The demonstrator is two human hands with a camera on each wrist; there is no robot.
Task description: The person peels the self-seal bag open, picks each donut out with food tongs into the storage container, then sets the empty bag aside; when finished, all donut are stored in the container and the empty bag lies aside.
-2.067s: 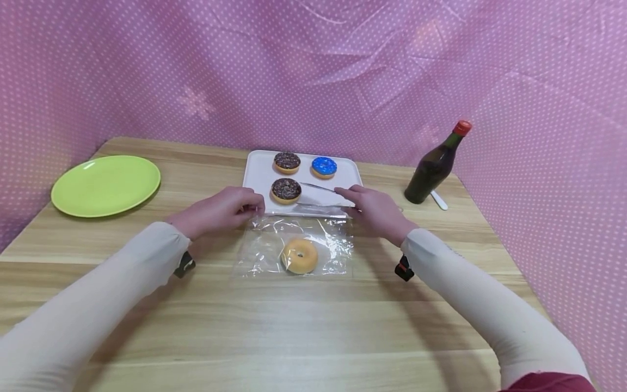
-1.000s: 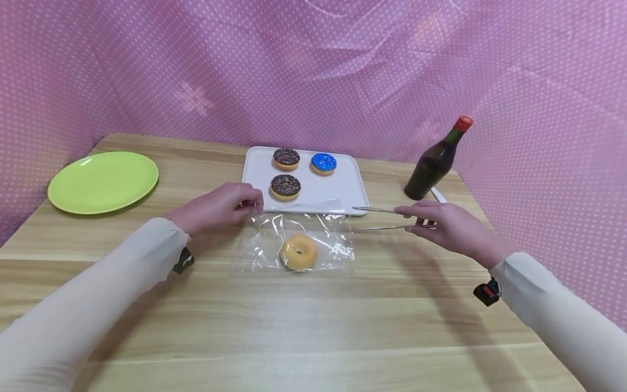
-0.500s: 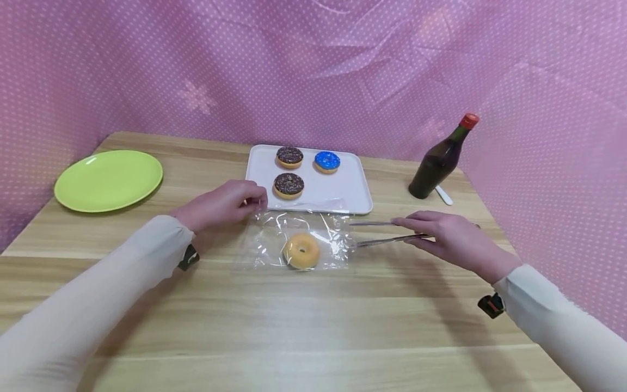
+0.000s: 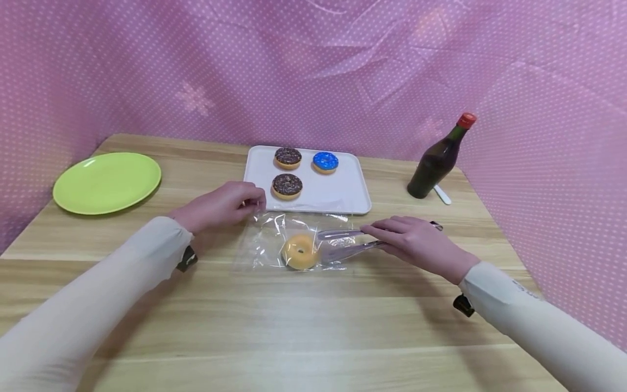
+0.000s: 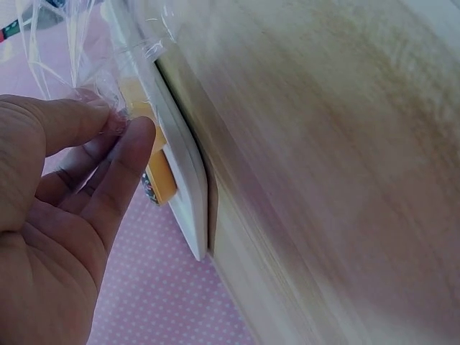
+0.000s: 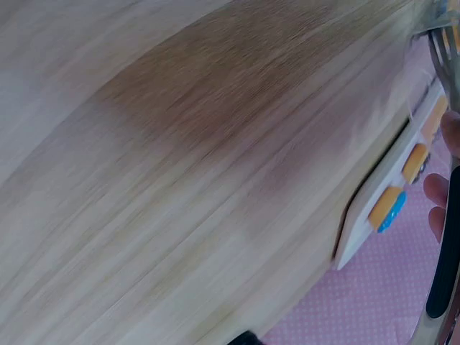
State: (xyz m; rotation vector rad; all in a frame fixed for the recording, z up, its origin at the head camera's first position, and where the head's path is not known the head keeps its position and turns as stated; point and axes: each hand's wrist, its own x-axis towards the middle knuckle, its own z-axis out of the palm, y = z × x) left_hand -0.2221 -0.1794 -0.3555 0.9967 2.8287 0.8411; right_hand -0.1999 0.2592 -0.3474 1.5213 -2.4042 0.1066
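My left hand [image 4: 227, 204] pinches the upper left edge of a clear plastic bag [image 4: 259, 245] between thumb and index finger, as the left wrist view also shows. A plain doughnut [image 4: 301, 252] lies inside the bag. My right hand [image 4: 409, 239] holds metal tongs [image 4: 350, 250] with a dark handle strip. The two arms of the tongs stand apart and reach into the bag's right side, their tips close to the plain doughnut. Whether they touch it, I cannot tell. In the right wrist view, the slotted end of the tongs [image 6: 444, 61] shows at the upper right.
Behind the bag, a white tray [image 4: 343, 190] bears two chocolate doughnuts [image 4: 287, 186] and a blue doughnut [image 4: 325, 161]. A green plate [image 4: 106, 183] lies at the left. At the right stands a dark bottle [image 4: 437, 163] with a white-handled utensil [image 4: 442, 195] beside it.
My right hand with the tongs has moved from the tray out to the right, then back left until the tips entered the bag. The left hand has kept its pinch in place.
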